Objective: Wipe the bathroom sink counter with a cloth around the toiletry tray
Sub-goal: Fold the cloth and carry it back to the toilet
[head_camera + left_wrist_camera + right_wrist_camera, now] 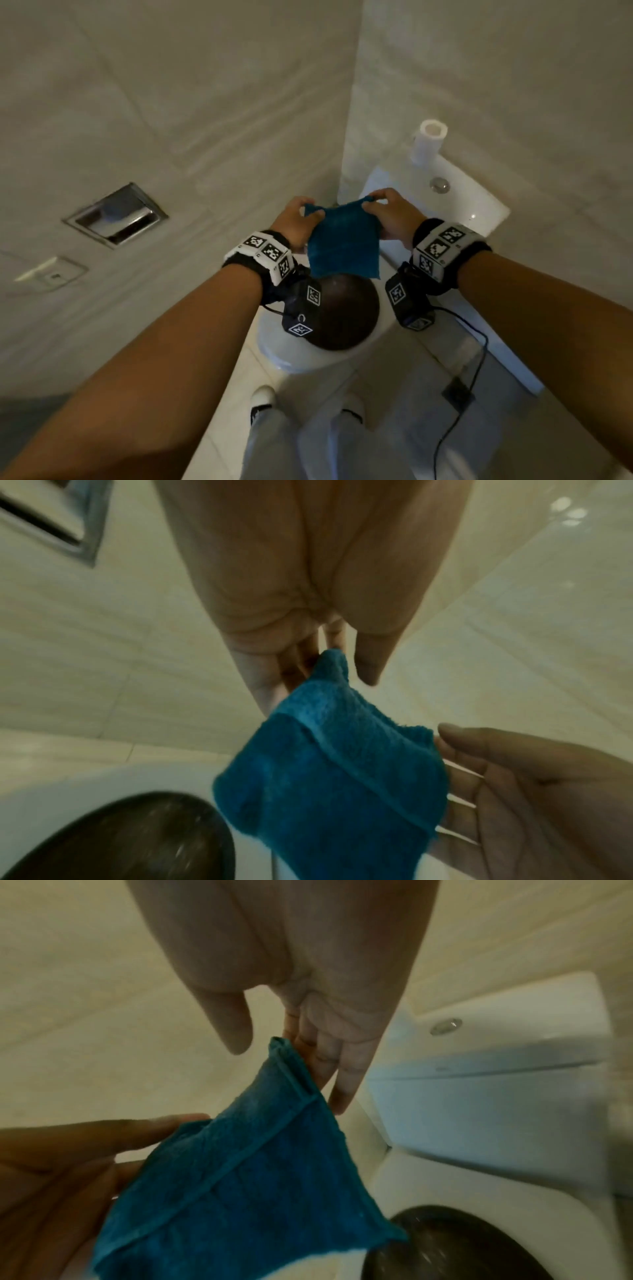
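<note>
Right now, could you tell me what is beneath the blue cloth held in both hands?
Below the blue terry cloth, held by the left hand and right hand, sits a dark round bowl on a white toilet. The cloth hides the bowl's far edge.

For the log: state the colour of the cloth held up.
Teal blue, a plain cloth; it shows best in the head view.

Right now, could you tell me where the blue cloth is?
In the head view, the blue cloth hangs centrally between left hand and right hand, above the toilet.
</note>
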A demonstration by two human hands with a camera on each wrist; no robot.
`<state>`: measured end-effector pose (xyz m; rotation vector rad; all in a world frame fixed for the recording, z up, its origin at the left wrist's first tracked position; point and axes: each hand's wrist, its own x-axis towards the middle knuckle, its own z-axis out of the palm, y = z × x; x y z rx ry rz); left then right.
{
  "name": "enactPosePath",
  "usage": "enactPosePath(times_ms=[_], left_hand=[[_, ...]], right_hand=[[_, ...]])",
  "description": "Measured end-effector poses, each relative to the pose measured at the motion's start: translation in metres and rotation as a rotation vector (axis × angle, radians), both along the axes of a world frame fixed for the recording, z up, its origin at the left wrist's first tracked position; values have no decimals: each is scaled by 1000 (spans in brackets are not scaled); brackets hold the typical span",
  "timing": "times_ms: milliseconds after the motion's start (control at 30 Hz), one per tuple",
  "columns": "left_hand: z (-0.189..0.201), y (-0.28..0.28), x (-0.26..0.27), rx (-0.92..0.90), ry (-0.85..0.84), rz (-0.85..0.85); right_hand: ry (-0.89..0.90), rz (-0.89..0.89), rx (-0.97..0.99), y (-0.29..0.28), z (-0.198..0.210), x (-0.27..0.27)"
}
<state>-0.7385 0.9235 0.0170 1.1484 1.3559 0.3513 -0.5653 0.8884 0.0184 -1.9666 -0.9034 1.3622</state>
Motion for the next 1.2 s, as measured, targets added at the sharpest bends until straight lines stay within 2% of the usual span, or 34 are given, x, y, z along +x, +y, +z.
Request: enactPosePath(times_ms=[133,267,367,433,500,633,700,867,967,1067,1200], left_hand=[[-57,-14,0,-115,-66,-2],[-108,-17,-2,-79,-18,-29],[-147,-13,-3,-50,23,-58],[-181,-11,-4,-78,45,-117],[-219,-11,-6,-59,121,-248],[-286,-18,-12,1,215,-440],[-313,-23,-14,30,261,-474],[-358,-19,-12,44,258,-474],[-379,-18,-12,120,309,-483],[-397,-20,-13,183,323,-524],[-410,-23,-13,162,342,-529]], right_hand=[[56,65,-53,-19,-59,2],[55,-7,-48,-31,-107,2],[-35,-24,-30,-34,-141,-1],[-161,26,-25,-33,-175,-5],[-235,73,-43,-35,-212,-8],[-217,93,-142,-44,-273,-11],[-181,124,-188,-50,-298,-11],[-198,171,-208,-54,-342,-10],[-211,173,-201,-53,-361,-10],[-233,202,-187,-55,-378,-12],[-259,236,-183,-57,-392,-10]])
